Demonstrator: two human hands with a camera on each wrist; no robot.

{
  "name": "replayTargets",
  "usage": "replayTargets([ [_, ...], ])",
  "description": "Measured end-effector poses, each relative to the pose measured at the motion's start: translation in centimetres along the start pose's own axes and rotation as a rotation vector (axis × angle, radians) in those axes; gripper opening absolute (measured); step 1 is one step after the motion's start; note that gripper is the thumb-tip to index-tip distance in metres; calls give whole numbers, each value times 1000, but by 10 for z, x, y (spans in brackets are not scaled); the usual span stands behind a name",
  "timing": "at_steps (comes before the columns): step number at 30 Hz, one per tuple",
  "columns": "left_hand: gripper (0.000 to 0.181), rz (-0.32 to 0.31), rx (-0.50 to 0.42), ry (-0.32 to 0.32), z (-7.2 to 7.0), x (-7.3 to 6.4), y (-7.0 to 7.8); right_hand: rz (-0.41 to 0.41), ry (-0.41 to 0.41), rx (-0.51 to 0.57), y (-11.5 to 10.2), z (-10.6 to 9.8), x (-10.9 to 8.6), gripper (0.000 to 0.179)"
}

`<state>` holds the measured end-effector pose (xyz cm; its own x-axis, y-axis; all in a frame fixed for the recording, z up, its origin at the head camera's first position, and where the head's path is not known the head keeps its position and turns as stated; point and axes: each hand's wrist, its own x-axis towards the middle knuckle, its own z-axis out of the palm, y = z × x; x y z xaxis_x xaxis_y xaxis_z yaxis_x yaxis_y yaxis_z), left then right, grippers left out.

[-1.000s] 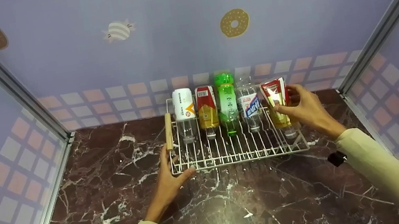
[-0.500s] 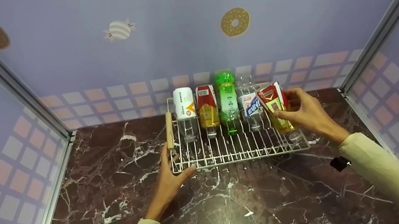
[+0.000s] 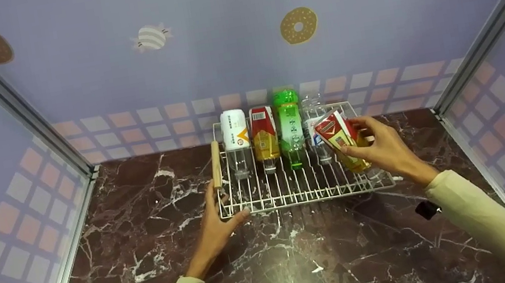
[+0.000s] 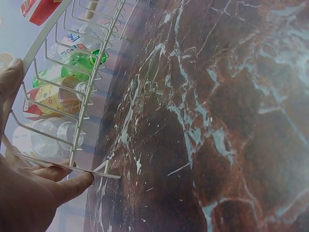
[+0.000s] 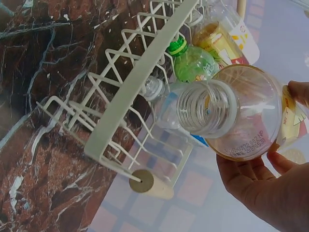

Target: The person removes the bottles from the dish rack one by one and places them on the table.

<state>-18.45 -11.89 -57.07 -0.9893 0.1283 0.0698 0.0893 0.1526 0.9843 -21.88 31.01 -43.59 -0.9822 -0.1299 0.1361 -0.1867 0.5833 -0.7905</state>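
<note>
In the head view my right hand [image 3: 385,148] grips an uncapped clear bottle with a red and yellow label [image 3: 336,134] above the right end of a white wire rack [image 3: 312,200]. This bottle is tilted; its open mouth [image 5: 205,110] faces the right wrist camera. My left hand [image 3: 218,228] holds the rack's front left corner, below a wooden handle [image 3: 216,165]. Lying side by side on the rack are a white-labelled bottle [image 3: 234,129], another red and yellow bottle [image 3: 264,132], a green bottle [image 3: 290,123] and a clear bottle [image 3: 323,153], partly hidden by the held one.
The rack stands on a dark marbled tabletop [image 3: 273,270], close to the purple back wall [image 3: 229,59] with its tile pattern. Side walls rise at left and right. A second wooden handle [image 5: 152,184] is at the rack's right end.
The bottle in my right hand has leaned further left, its base now overlapping the clear bottle's label. My left hand stays at the rack's corner.
</note>
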Motion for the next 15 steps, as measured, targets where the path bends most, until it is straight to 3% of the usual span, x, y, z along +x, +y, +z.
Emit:
replayTargets([
  [15,126,-8,51,-4,-2,0,2,-64,-40,-35,-10,19,-9,78],
])
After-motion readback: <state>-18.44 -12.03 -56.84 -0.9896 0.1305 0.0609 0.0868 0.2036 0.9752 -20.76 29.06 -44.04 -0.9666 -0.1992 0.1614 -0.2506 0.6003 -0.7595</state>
